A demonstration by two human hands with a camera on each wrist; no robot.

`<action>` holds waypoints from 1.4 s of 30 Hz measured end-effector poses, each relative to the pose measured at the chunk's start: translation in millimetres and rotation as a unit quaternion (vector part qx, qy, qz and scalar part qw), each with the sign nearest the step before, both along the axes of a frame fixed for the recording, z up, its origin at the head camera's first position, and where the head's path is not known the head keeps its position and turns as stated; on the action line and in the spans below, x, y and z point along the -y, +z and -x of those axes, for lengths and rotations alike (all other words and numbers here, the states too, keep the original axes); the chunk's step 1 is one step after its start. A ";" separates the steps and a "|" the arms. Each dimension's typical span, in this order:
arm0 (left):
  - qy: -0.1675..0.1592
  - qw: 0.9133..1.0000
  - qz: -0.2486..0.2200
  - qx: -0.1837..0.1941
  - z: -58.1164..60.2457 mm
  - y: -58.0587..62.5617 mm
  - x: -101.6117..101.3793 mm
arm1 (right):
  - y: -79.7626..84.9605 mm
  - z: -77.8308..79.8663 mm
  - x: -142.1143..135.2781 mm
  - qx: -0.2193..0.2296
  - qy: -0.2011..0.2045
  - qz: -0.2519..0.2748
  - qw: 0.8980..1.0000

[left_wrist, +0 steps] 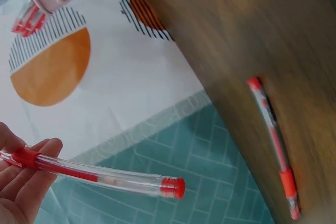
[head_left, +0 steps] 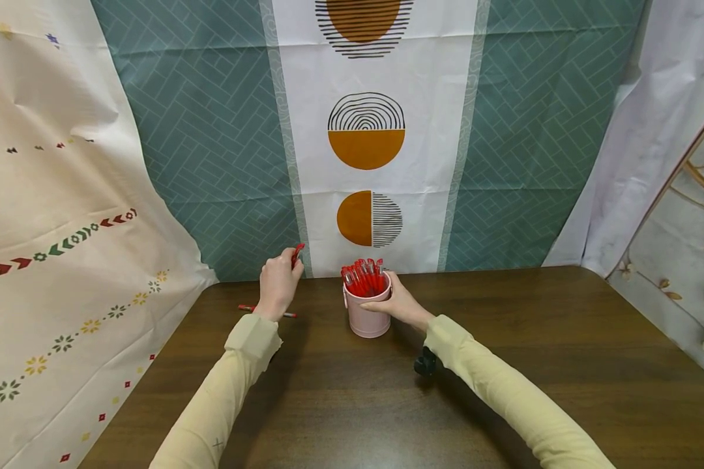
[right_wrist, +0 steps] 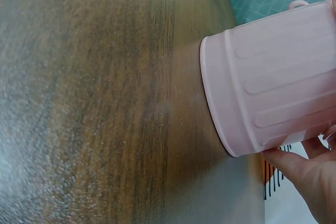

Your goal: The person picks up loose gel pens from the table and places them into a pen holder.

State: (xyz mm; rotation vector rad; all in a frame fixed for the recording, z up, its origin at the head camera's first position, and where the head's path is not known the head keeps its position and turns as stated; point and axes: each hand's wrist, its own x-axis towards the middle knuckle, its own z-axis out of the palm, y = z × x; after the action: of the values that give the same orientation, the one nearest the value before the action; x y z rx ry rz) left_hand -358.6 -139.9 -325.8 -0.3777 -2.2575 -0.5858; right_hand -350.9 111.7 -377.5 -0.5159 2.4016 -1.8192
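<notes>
My left hand [head_left: 277, 283] is raised above the left part of the table and pinches a clear red gel pen [left_wrist: 131, 180] by its red grip. Its capped end points away from the fingers. Several red pens [head_left: 365, 280] stand bunched in a pink metal pail [head_left: 368, 320], their ends above the rim. My right hand [head_left: 403, 303] holds this pail from its right side, thumb at the front. In the right wrist view the pail's ribbed wall [right_wrist: 283, 72] is close up. Another red pen [left_wrist: 274, 140] lies on the table below the left hand, partly hidden by it in the head view.
The brown wooden table [head_left: 352, 404] ends at a patterned curtain [head_left: 211, 130] behind the pail. Cream cloth [head_left: 64, 195] hangs on the left, white and floral cloth [head_left: 669, 260] on the right. A small black object [head_left: 425, 362] shows beside the right cuff.
</notes>
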 end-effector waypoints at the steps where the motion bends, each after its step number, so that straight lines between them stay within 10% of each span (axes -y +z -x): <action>1: -0.001 1.000 -0.002 -0.003 0.1 0.8 -1.7 | 1.3 -1.1 0.3 0.000 0.000 -0.005 1.000; 42: -0.098 0.984 -0.128 -0.074 -7.1 44.5 -55.1 | 3.3 -1.0 -1.0 0.011 0.007 -0.009 1.000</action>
State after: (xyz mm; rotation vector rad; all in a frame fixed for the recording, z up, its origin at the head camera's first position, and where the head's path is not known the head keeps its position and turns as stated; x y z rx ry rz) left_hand -351.5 -84.8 -281.2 -0.5004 -1.9868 -0.9089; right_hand -350.0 112.7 -374.2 -0.5074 2.3922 -1.7876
